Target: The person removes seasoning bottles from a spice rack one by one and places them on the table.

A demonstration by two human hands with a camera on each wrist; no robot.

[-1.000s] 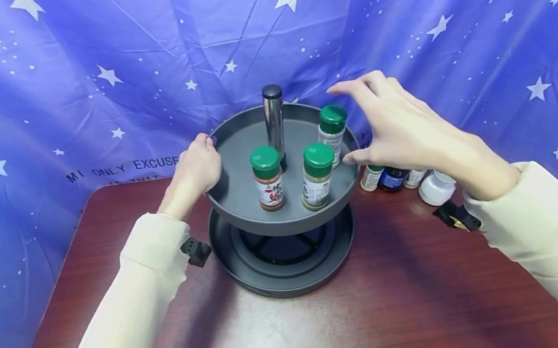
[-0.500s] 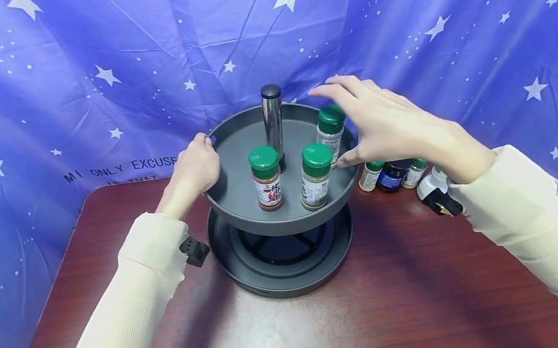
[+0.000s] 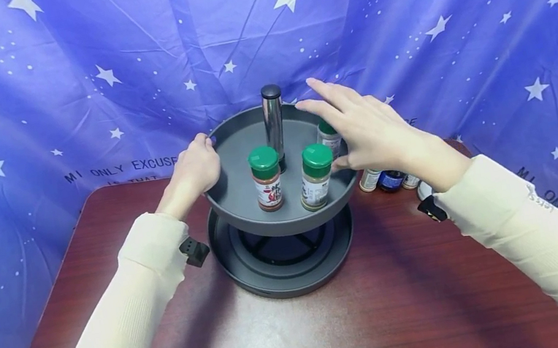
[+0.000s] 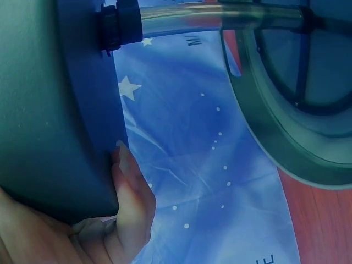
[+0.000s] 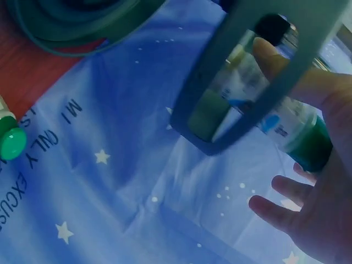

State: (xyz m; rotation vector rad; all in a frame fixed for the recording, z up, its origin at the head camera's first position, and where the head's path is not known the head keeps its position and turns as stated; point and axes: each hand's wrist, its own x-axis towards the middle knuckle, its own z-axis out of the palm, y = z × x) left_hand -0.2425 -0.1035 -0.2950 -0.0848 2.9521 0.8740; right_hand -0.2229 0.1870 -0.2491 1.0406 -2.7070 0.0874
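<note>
On the red-brown table (image 3: 309, 343), before a starry blue cloth (image 3: 17, 89), stands a grey two-tier rack (image 3: 285, 210). Left hand (image 3: 194, 170) grips its upper rim. Right hand (image 3: 366, 127), fingers spread loose, hides a green-capped jar (image 3: 327, 135).

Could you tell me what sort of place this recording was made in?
Probably a staged recording setup, not a real kitchen: a star-printed blue cloth backdrop surrounds a reddish wooden table bearing a two-tier grey turntable rack of green-capped spice jars.
</note>
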